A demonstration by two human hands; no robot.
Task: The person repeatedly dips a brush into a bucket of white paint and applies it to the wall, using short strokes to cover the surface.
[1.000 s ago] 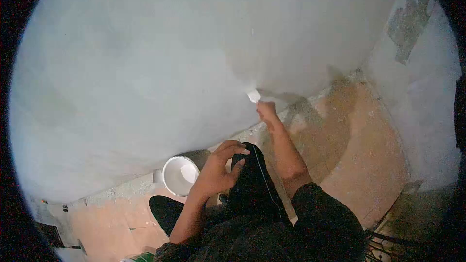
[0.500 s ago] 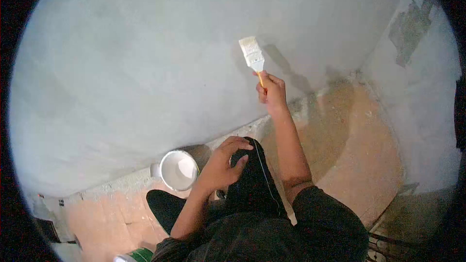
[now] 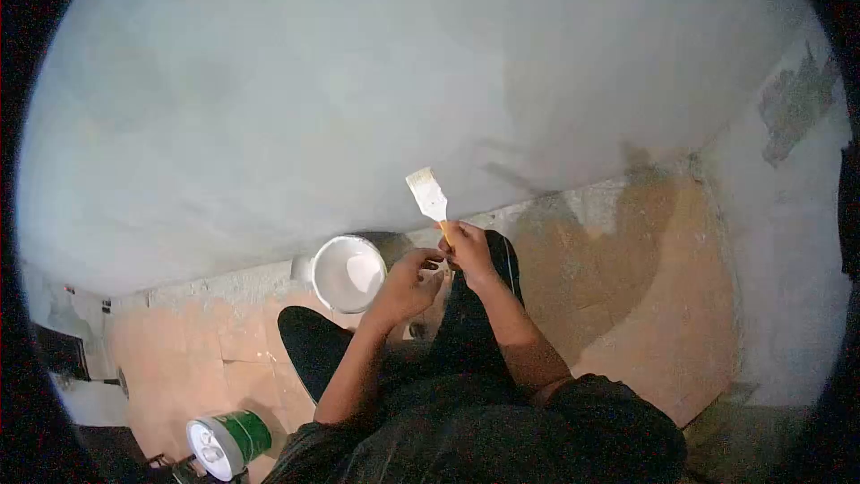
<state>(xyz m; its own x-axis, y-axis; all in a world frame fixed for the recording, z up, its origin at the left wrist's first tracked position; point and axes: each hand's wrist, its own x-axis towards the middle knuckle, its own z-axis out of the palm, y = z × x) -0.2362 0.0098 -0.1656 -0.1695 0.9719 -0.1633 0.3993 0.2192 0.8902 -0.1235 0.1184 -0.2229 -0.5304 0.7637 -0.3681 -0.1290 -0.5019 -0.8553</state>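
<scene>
A paintbrush [image 3: 429,195] with white-coated bristles and a yellow handle is in my right hand [image 3: 469,254], its fingers wrapped round the handle. The bristles point up and left, toward the wall. My left hand [image 3: 410,287] hovers close beside the right one, fingers loosely curved and thumb apart, with nothing visible in it. Just left of it, a white bucket [image 3: 320,280] with white paint inside stands on the floor by the wall's foot.
A pale grey wall [image 3: 296,108] fills the upper view, meeting a second wall [image 3: 788,242] with a dark patch at right. On the orange tiled floor [image 3: 197,341] a green and white paint pail [image 3: 248,433] lies at lower left. My bent knees are below the bucket.
My right hand has drawn the brush down and left, away from its higher place before the wall. My left hand has come off my knee. The view has shifted, showing more of the green pail.
</scene>
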